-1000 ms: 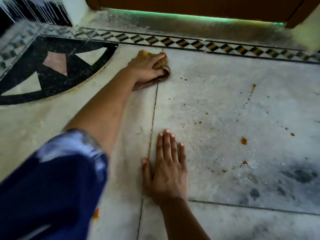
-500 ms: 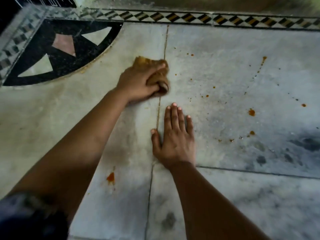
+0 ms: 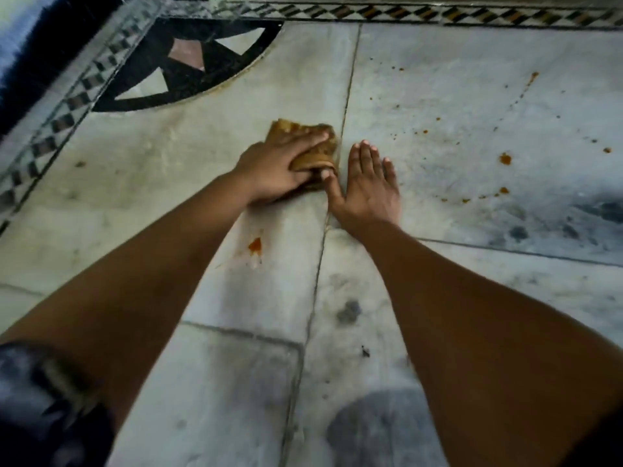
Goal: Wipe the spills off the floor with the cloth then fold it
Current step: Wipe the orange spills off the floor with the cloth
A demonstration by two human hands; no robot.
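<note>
A bunched brown cloth (image 3: 318, 153) lies on the pale marble floor (image 3: 168, 183), just left of a tile joint. My left hand (image 3: 279, 170) lies over it, fingers across the top, gripping and pressing it down. Right beside it, my right hand (image 3: 369, 187) rests flat on the floor with straight fingers, its thumb touching the cloth's near edge. An orange spill blot (image 3: 255, 246) sits between my forearms. Smaller orange drops (image 3: 505, 159) are scattered over the tile to the right, with a thin streak (image 3: 532, 77) farther back.
A black inlaid quarter-circle with pale triangles (image 3: 188, 72) fills the far left. A chequered border strip (image 3: 438, 11) runs along the far edge and down the left side. Dark smudges (image 3: 603, 210) mark the tile at the right.
My left hand has dragged the cloth toward me along the tile joint, until it lies beside my right hand. The view has tilted down, bringing the orange blot between my arms into sight.
</note>
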